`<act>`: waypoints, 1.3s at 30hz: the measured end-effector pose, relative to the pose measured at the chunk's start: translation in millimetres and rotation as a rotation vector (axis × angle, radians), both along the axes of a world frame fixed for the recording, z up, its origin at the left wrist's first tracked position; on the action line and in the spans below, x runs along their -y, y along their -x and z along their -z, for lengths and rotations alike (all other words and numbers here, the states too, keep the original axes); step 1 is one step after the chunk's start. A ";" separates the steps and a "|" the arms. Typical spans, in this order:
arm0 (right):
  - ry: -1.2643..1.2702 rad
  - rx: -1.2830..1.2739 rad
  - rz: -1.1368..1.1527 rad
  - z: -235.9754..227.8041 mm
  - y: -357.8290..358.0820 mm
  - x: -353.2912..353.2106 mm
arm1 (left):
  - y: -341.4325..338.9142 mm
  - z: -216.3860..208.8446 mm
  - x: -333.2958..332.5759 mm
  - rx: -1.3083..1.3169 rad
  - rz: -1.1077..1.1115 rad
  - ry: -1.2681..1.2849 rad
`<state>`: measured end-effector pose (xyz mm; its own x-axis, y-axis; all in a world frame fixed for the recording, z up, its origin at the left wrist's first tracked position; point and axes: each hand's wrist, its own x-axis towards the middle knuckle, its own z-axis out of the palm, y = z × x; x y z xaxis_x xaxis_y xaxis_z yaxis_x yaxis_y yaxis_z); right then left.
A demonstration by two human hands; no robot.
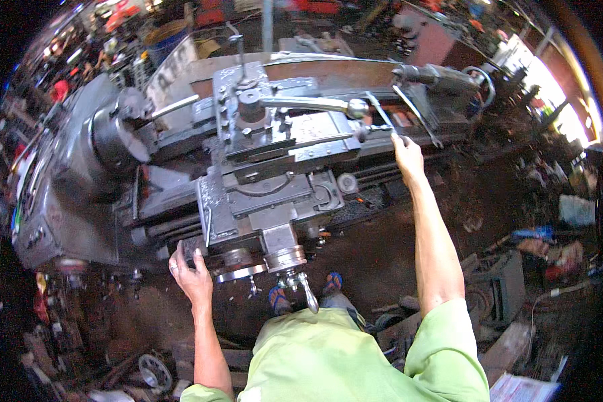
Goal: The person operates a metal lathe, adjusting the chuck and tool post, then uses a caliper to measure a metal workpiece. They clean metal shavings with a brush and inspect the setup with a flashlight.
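A large grey metal lathe (67, 194) stands before me. My right hand (409, 157) reaches to the compound slide's crank handle (380, 112), its fingers closed on the near end. My left hand (193, 273) rests at the carriage's near left corner, thumb and fingers apart, fingertips against a dark metal part. Between my hands lie the tool post (249, 110), its long lever (308, 102) ending in a ball knob, and the cross-slide (268, 197). A thin metal rod (175, 107) sticks out of the chuck (119, 137) at the left.
The tailstock (435, 79) with its handwheel (489, 90) sits at the far right. A wrench (419, 117) lies across the bed before it. Below the carriage, a cross-slide crank (308, 291) points toward my body. Metal parts and scrap (502, 288) crowd the floor at right.
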<state>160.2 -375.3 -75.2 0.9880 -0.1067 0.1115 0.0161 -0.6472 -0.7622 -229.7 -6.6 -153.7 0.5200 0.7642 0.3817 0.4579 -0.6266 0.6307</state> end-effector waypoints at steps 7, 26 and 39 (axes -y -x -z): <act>0.452 0.154 -0.277 3.9 -49.9 -37.7 | -22.9 -56.7 32.3 0.172 -0.095 0.014; 0.592 0.190 -0.268 16.7 -61.7 -68.8 | -250.0 -122.9 7.4 0.508 0.278 0.172; 0.552 0.340 -0.091 35.3 -86.6 -89.8 | -258.8 -123.7 8.4 0.588 0.226 0.113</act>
